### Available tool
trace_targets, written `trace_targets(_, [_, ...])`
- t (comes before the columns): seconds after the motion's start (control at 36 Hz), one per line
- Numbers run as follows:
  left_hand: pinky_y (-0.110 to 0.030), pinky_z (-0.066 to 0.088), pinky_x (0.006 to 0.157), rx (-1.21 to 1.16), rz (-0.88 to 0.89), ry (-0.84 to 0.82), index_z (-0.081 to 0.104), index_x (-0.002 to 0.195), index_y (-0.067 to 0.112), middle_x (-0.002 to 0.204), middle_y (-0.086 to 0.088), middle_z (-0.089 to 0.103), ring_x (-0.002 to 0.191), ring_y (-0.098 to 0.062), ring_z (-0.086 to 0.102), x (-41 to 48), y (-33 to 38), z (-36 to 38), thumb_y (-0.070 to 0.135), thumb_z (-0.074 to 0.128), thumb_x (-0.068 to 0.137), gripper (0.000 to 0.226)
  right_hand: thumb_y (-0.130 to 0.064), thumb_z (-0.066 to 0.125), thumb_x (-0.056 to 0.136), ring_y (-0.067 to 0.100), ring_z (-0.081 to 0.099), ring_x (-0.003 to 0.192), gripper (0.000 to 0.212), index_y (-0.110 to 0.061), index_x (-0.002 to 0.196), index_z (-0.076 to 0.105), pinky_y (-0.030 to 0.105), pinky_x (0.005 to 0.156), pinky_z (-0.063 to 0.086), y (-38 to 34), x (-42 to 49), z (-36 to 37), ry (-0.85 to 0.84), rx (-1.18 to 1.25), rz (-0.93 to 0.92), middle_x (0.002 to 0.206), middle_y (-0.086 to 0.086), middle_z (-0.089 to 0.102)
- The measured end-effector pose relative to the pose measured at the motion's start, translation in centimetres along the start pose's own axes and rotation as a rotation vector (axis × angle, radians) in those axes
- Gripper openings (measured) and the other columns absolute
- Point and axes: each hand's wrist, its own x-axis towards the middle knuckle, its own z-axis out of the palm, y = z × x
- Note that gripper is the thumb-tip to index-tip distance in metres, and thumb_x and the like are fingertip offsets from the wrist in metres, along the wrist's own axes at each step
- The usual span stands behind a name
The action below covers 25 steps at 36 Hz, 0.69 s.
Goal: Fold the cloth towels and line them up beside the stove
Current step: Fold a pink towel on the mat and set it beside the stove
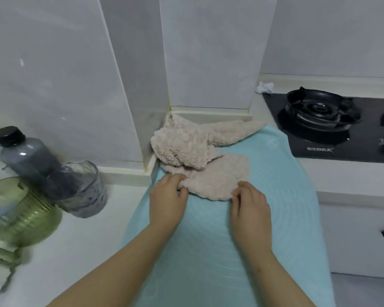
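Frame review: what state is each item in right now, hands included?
Mat, spread flat.
Front towel, lying mostly flat on the mat, not yet folded.
Towel heap, crumpled, behind the front towel.
Left hand, pinches the front towel's near left edge.
Right hand, pinches its near right edge.
Bottle, capped.
Stove burner, no flame visible.

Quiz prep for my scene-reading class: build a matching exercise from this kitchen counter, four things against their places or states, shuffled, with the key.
1. beige towel
2. dark bottle
3. white wad
4. light blue mat

A. far left on the counter
B. behind the far-left corner of the stove
C. pinched by left hand and right hand
D. spread under the towel

Pairs: 1-C, 2-A, 3-B, 4-D
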Motion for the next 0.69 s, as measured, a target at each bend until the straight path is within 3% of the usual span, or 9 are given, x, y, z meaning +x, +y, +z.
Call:
trace_targets(0.11, [-0.020, 0.028, 0.065, -0.202, 0.018, 0.059, 0.065, 0.093, 0.016, 0.090, 0.005, 0.055, 0.086, -0.015, 0.050, -0.5, -0.3, -0.3, 0.008, 0.059, 0.082, 0.015, -0.007, 0.049, 0.090, 0.022, 0.051, 0.107, 0.013, -0.007, 0.092, 0.061, 0.024, 0.089, 0.031, 0.2, 0.0, -0.1, 0.082, 0.137, -0.049, 0.120, 0.005, 0.060])
trace_targets(0.19, [-0.023, 0.033, 0.069, -0.387, -0.050, 0.111, 0.062, 0.084, 0.020, 0.089, 0.003, 0.060, 0.084, -0.016, 0.053, -1.0, -0.2, -0.8, 0.011, 0.061, 0.080, 0.010, -0.003, 0.048, 0.092, 0.000, 0.036, 0.099, 0.014, -0.014, 0.091, 0.056, 0.014, 0.083, 0.025, 0.1, -0.1, -0.4, 0.146, 0.297, -0.047, 0.111, -0.009, 0.051])
trace_targets(0.31, [-0.027, 0.036, 0.065, -0.472, 0.058, 0.162, 0.055, 0.075, 0.024, 0.091, 0.001, 0.060, 0.079, -0.016, 0.049, -1.9, 0.3, -1.3, 0.011, 0.058, 0.081, 0.014, -0.007, 0.045, 0.094, 0.007, 0.038, 0.092, 0.012, -0.014, 0.098, 0.054, 0.014, 0.075, 0.025, -0.4, -0.5, -1.1, 0.167, 0.373, -0.054, 0.095, -0.014, 0.047])
trace_targets(0.39, [-0.025, 0.036, 0.065, -0.460, 0.129, 0.233, 0.054, 0.082, 0.019, 0.089, -0.001, 0.059, 0.083, -0.019, 0.051, -2.8, 0.4, -1.7, 0.011, 0.057, 0.081, 0.008, -0.009, 0.044, 0.094, 0.010, 0.039, 0.089, 0.011, -0.019, 0.094, 0.050, 0.018, 0.070, 0.026, -0.6, -1.4, -1.7, 0.215, 0.379, -0.080, 0.088, -0.012, 0.047])
trace_targets(0.5, [-0.033, 0.042, 0.078, -0.411, 0.197, 0.261, 0.055, 0.091, 0.024, 0.098, 0.002, 0.060, 0.095, -0.025, 0.055, -3.8, 0.1, -1.9, 0.010, 0.058, 0.080, 0.018, -0.007, 0.045, 0.093, 0.014, 0.047, 0.088, 0.011, -0.012, 0.095, 0.055, 0.018, 0.068, 0.028, -0.3, -2.3, -2.3, 0.241, 0.384, -0.077, 0.092, -0.004, 0.054])
trace_targets(0.61, [-0.029, 0.040, 0.079, -0.347, 0.217, 0.243, 0.055, 0.110, 0.017, 0.111, -0.004, 0.060, 0.100, -0.026, 0.055, -4.9, 0.0, -2.2, 0.008, 0.057, 0.082, 0.030, -0.006, 0.048, 0.090, 0.013, 0.048, 0.088, 0.009, -0.011, 0.094, 0.055, 0.020, 0.074, 0.035, -0.2, -2.8, -3.0, 0.170, 0.468, 0.006, 0.101, 0.005, 0.057])
trace_targets(0.69, [-0.024, 0.034, 0.078, -0.381, 0.171, 0.215, 0.049, 0.120, 0.016, 0.118, -0.005, 0.059, 0.104, -0.024, 0.054, -5.2, 0.0, -2.3, 0.004, 0.054, 0.083, 0.039, -0.010, 0.053, 0.087, 0.012, 0.047, 0.095, 0.018, -0.012, 0.106, 0.053, 0.019, 0.080, 0.033, -0.1, -2.9, -3.0, 0.055, 0.464, 0.035, 0.110, 0.004, 0.055])
